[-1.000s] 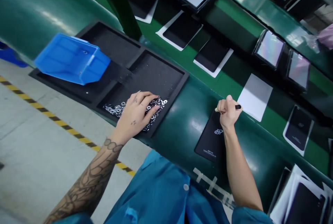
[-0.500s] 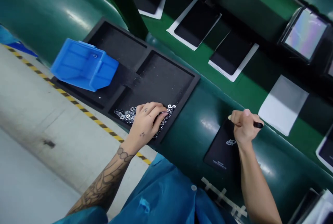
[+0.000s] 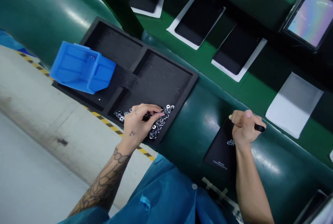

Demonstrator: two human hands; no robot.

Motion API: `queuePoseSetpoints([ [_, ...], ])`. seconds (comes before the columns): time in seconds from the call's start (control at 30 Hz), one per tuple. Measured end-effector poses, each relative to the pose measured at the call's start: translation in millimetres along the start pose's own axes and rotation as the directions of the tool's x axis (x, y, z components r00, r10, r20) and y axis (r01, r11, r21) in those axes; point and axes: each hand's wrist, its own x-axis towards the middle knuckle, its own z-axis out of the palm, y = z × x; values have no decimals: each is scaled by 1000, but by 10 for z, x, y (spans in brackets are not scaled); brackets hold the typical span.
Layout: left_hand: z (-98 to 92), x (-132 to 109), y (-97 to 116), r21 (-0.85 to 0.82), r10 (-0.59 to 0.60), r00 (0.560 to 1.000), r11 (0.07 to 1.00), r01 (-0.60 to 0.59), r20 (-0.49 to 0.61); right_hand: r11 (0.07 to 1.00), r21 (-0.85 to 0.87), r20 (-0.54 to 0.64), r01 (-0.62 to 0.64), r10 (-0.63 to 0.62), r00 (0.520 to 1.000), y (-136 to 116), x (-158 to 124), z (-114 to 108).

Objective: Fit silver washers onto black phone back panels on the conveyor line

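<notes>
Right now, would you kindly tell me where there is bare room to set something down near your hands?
In the black foam tray, the right compartment is bare above the metal washers. So is the green curved surface between tray and black panel. It is crowded around the left hand at the washers and at the right hand over the panel.

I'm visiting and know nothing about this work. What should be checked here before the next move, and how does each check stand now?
Left hand at the metal washers: ok, fingers touching them.
Washers within the black foam tray: ok, heaped in one compartment.
Right hand gripping the black pen-like tool: ok.
Black panel lying under the right hand: ok, flat on the green padded surface.
Tool's pale tip touching the panel: cannot tell.
Blue plastic bin apart from the washers: ok.
</notes>
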Motion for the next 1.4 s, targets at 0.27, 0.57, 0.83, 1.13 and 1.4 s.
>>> queuePoseSetpoints([
  [0.27, -105, 26, 41, -30, -36, 999, 999, 37, 35, 999, -13, -172, 43, -44, 984, 54, -63, 108],
  [0.57, -191, -7, 156, -95, 12, 997, 995, -18, -73, 985, -170, -366, 39, -100, 925, 106, -143, 234],
  [0.83, 648, -631, 861, -599, 411, 845, 788, -142, 341, 990, -139, 15, 6, -4, 1000, 132, -23, 34],
  [1.13, 1057, -992, 944, -664, 352, 837, 747, 19, 419, 900, -113, -235, -420, 387, 892, -408, -819, -1075],
  [1.4, 1096, -964, 1017, -634, 378, 697, 761, 142, 610, 698, -408, -296, -588, 508, 809, -497, -2120, -1165],
])
